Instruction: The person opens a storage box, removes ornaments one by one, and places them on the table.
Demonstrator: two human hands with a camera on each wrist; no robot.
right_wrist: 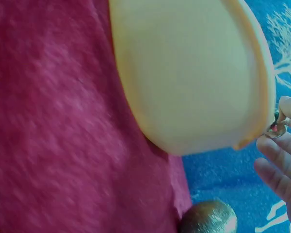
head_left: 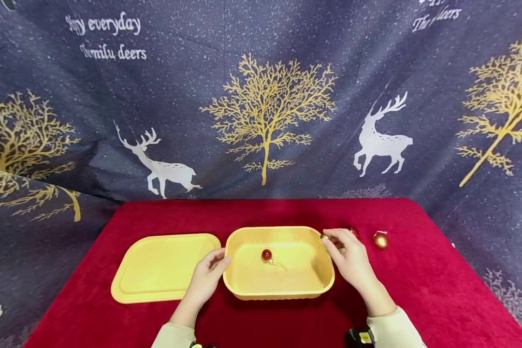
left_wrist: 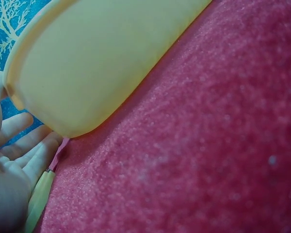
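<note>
A yellow plastic box [head_left: 278, 295] stands open-topped on the red cloth, with a small red bauble [head_left: 267, 254] and its thin gold string inside. My left hand [head_left: 206, 278] touches the box's left end; the thumb is at the rim and the other fingers extend loosely along the outside. At the right rim, my right hand [head_left: 352, 258] pinches a small gold bauble [head_left: 325, 237] between thumb and fingertips. The right wrist view shows this bauble [right_wrist: 276, 128] right beside the rim, partly covered by the fingers.
A flat yellow lid [head_left: 161, 268] lies left of the box. Right of it are another gold bauble [head_left: 380, 240] and a red bauble [head_left: 353, 232] partly hidden by the right hand. Behind the red-covered table [head_left: 430, 290] hangs a dark curtain [head_left: 226, 43] printed with deer and trees.
</note>
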